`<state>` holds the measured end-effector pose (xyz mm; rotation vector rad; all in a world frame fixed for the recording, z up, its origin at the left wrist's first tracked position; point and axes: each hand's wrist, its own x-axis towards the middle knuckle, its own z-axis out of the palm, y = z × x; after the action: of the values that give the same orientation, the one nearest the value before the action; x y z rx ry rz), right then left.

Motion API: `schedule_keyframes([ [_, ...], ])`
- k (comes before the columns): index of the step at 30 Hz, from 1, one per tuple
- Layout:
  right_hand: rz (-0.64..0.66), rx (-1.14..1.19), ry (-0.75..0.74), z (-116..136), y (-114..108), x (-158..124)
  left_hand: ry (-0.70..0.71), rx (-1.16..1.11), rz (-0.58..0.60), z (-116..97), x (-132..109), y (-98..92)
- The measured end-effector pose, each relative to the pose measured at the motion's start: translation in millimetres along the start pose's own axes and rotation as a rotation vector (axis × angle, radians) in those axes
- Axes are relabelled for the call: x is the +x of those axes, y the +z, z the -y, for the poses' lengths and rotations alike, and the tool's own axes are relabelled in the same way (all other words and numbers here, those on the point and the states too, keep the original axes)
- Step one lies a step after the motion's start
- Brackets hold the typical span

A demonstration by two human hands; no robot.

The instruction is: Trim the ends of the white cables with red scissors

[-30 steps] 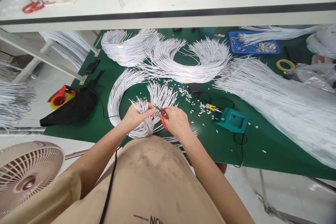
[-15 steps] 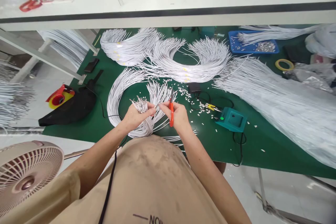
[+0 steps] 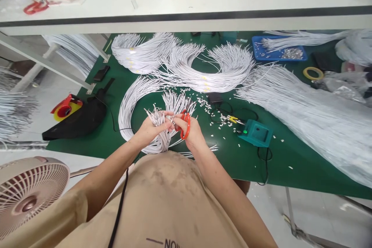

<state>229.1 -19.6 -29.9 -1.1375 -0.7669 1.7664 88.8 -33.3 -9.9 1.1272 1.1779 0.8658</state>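
My left hand [image 3: 151,128] is closed around a bundle of white wires [image 3: 163,140], whose ends stick up above the fingers. Red-handled scissors [image 3: 186,127] sit in my right hand [image 3: 192,131], blades pointing away from me. The right fingertips meet the left thumb at the wires; what lies between them is too small to make out. Just beyond the hands, a fan of loose wire ends [image 3: 176,100] lies on the green tabletop [image 3: 226,162]. A curved coil of white wires [image 3: 125,112] runs round to the left.
Larger wire bundles [image 3: 215,79] lie behind. Small pale scraps [image 3: 205,104] are scattered toward a teal device [image 3: 257,133]. Plastic-wrapped wires [image 3: 314,112] cover the right side, near a blue tray [image 3: 280,55]. A tape dispenser [image 3: 65,107] and fan [image 3: 30,197] are at left; a shelf [image 3: 145,6] overhangs.
My right hand has moved slightly left, closer to the left hand. The scissors have turned in it, so both red handle loops now show. The left hand keeps its hold on the wires.
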Motion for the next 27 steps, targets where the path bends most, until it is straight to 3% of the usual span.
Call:
schedule_keyframes([
  [4, -0.034, -0.008, -0.028, -1.4, -1.2, 1.8, -0.024, 0.000, 0.024, -2.0, 1.1, -2.3],
  [7, -0.122, -0.090, -0.082, 1.5, -1.2, -0.4, -0.013, 0.097, -0.064, -1.6, 2.8, -4.1],
  [11, -0.134, -0.258, -0.165, 3.7, 1.0, -4.9, -0.017, 0.129, -0.149, 0.0, 4.9, -4.4],
  [19, -0.199, -0.315, -0.147, -7.4, -4.2, 3.1, -0.060, 0.018, -0.134, 0.3, 3.6, -2.0],
  [24, -0.360, -0.464, -0.399, 2.6, -5.9, -3.9, -0.039, 0.088, -0.118, -3.5, 2.3, -2.9],
  [27, -0.298, -0.520, -0.521, 16.0, 1.0, -11.7, -0.020, 0.153, -0.160, -0.8, 3.0, -5.3],
])
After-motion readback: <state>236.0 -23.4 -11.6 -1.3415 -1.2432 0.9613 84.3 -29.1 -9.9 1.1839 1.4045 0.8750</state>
